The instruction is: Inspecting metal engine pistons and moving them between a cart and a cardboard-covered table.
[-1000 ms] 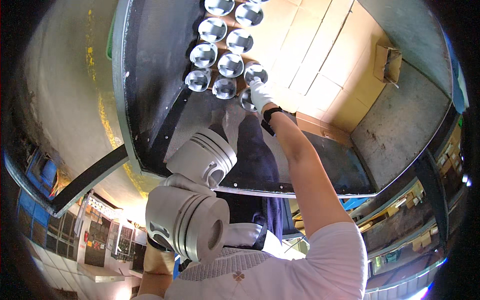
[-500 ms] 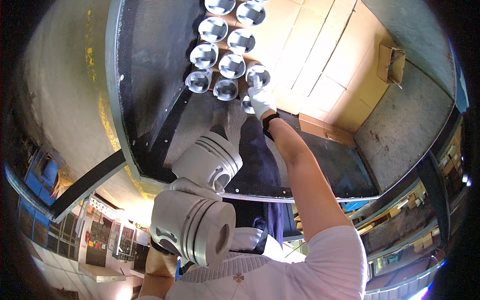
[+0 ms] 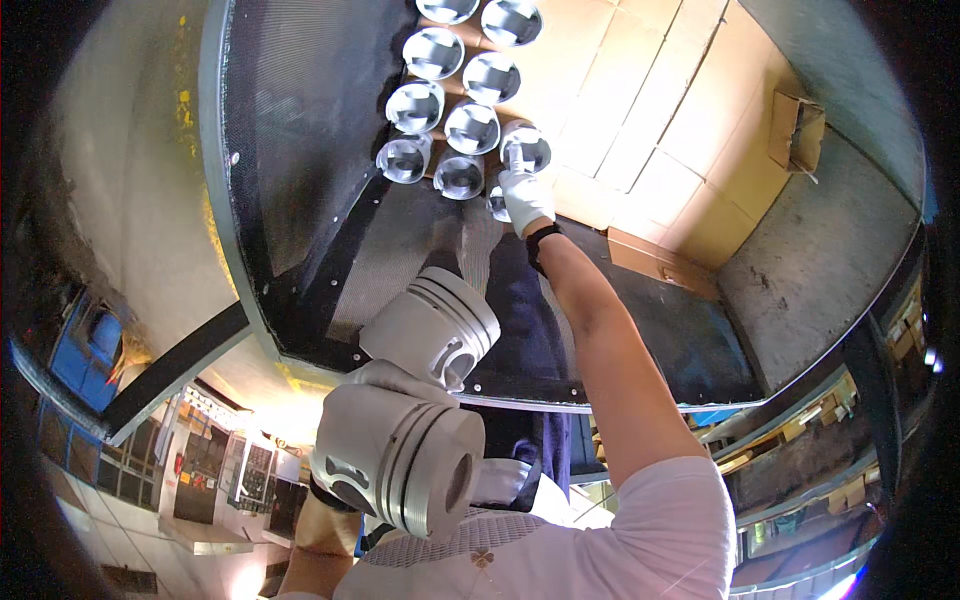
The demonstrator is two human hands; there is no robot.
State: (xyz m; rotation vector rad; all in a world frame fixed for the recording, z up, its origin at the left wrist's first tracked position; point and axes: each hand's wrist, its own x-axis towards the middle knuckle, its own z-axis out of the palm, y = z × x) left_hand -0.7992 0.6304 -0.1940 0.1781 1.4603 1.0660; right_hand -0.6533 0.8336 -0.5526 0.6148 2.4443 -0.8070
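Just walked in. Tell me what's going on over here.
A person in a white short-sleeved shirt is handling cylindrical metal pistons. The gloved left hand, mostly hidden, holds two dull grey metal pistons close to the body. The white-gloved right hand reaches forward to a shiny silver metal piston and partly covers another; whether it grips or only touches is unclear. More shiny silver pistons stand in rows along the left part of a brown cardboard sheet.

No legible text or numbers.
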